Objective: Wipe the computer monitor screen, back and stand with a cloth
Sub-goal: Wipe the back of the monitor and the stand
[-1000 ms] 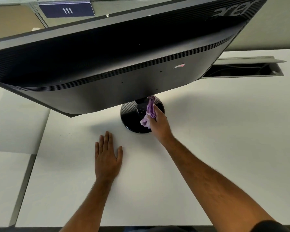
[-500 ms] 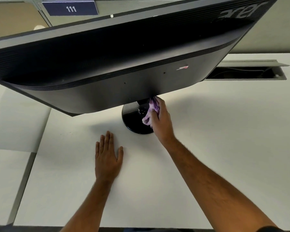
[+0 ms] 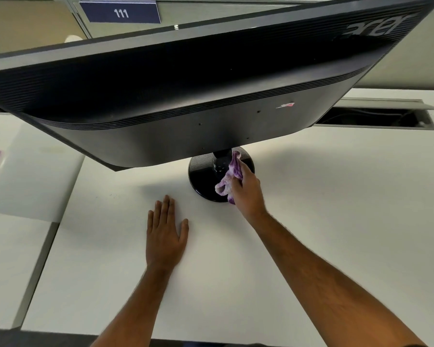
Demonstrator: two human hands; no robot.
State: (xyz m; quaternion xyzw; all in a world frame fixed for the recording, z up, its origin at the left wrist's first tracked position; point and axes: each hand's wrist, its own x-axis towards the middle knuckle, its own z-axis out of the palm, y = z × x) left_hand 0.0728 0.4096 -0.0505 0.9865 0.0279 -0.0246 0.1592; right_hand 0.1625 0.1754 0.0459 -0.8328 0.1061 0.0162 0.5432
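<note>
White desk (image 3: pixel 323 221) (monitor stand (image 3: pixel 201 177), left hand (image 3: pixel 164 236))

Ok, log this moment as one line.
step: wiping stand | right hand: shut on cloth at stand | left hand: flat on desk, open | monitor: back faces camera

right hand (image 3: pixel 246 190) and cloth (image 3: pixel 228 180) slid back down onto stand base (image 3: pixel 201 176)

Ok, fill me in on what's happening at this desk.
A person is cleaning a monitor seen from behind. The right hand holds a purple cloth bunched against the neck and round base of the stand. The left hand lies flat and open on the white desk, just in front of the base and not touching it. The screen side faces away, so its state cannot be told.
</note>
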